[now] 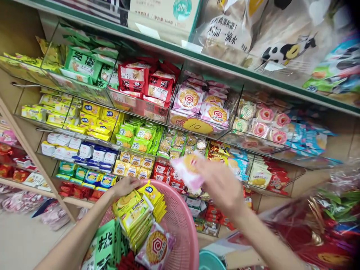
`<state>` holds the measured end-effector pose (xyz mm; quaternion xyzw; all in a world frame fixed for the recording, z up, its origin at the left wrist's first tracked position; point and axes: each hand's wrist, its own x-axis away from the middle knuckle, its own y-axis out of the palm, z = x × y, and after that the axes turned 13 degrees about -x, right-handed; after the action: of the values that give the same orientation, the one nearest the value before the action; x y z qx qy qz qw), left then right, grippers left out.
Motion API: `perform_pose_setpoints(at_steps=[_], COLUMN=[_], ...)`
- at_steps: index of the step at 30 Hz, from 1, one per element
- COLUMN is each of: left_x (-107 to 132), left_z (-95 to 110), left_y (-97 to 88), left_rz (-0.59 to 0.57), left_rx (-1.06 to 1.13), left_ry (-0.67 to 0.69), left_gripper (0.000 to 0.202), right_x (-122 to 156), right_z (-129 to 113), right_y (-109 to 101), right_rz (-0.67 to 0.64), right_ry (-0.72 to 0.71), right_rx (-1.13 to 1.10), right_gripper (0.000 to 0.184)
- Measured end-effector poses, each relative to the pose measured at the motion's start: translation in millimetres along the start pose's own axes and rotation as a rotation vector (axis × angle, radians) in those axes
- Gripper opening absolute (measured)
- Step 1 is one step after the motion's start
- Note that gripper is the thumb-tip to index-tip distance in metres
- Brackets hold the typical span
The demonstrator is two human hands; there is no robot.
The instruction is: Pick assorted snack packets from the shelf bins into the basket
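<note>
My right hand [222, 183], blurred by motion, is closed on a pink-and-white biscuit packet [188, 170] in front of the lower shelf compartments. At the far rim of a pink plastic basket [189, 221], my left hand [128, 187] grips the edge, its fingertips partly hidden. Inside the basket lie stacked yellow packets [133, 213], green packets [102, 243] and a pink-edged biscuit packet [156, 245]. A few dark red packets show at the bottom of the view. More of the pink-edged packets [215, 112] sit in a clear shelf bin with a yellow tag [198, 125].
Stepped clear bins hold red packets [133, 77], green packets [83, 63] and several other snacks. Large bags [289, 48] stand on the glass shelf [168, 41] above. A teal tub [210, 260] is below right, beside clear-wrapped goods [315, 225].
</note>
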<state>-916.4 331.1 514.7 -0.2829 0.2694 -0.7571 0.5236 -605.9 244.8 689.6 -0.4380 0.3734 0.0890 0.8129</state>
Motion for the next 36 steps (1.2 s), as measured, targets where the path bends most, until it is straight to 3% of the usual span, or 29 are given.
perform_pose_setpoints(at_steps=[4, 8, 12, 21, 29, 32, 36], left_x=[-1, 1, 1, 1, -3, -5, -7], left_z=[-1, -1, 1, 2, -4, -4, -2], left_y=[1.0, 1.0, 0.9, -0.6, -0.5, 0.1, 1.4], left_rz=[0.003, -0.011, -0.011, 0.009, -0.006, -0.007, -0.013], left_rx=[0.001, -0.008, -0.011, -0.010, -0.035, -0.025, -0.027], left_ry=[0.001, 0.004, 0.005, 0.006, -0.005, 0.001, -0.005], left_gripper=[0.056, 0.057, 0.057, 0.056, 0.057, 0.057, 0.058], right_x=[59, 97, 111, 115, 113, 106, 96], right_z=[-68, -98, -107, -121, -113, -112, -119], right_y=[53, 81, 94, 125, 103, 95, 104], right_rz=[-0.143, -0.280, -0.313, -0.314, -0.526, -0.591, -0.516], right_ry=[0.000, -0.023, -0.009, -0.060, -0.050, 0.181, 0.870], right_rx=[-0.218, -0.342, -0.386, -0.436, -0.535, -0.727, -0.786], right_gripper=[0.027, 0.027, 0.027, 0.022, 0.030, 0.035, 0.038])
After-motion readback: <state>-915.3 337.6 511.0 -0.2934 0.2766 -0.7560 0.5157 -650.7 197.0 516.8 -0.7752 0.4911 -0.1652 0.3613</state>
